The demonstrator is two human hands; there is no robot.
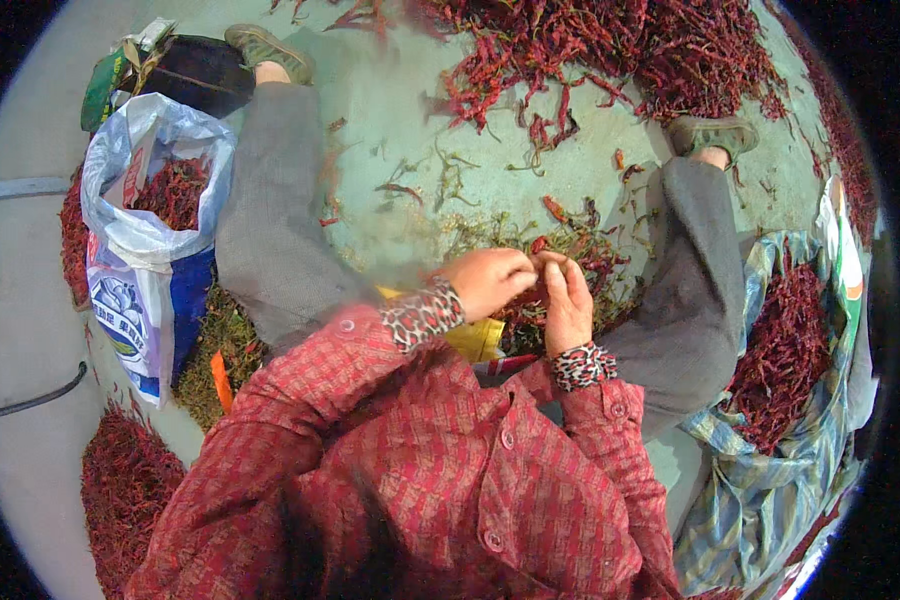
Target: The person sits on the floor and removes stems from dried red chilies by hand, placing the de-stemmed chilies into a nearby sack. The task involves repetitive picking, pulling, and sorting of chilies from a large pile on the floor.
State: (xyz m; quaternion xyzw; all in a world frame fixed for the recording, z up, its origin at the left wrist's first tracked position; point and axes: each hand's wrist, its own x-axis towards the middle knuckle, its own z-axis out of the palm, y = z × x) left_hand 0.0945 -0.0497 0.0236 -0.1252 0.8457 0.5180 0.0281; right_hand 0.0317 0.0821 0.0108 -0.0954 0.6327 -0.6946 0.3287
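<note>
My left hand [493, 283] and my right hand [569, 304] meet above my lap, thumbs and fingertips bent together. A dried red chili pepper [540, 244] pokes out at the fingertips and seems pinched in my right hand. The left fingers are curled close by, and what they hold is hidden. Below and beyond the hands lies a pile of green-brown chili stems [607, 259] mixed with some red peppers. A yellow printed sheet or bag [481, 339] shows under my left wrist, between my thighs.
A large heap of dried red chilies [607, 45] spreads beyond my feet. To my left stands an open white-and-blue sack [154, 244] with chilies inside, beside a stem heap [221, 352] and another chili pile [124, 495]. A striped sack [765, 495] of chilies sits at my right.
</note>
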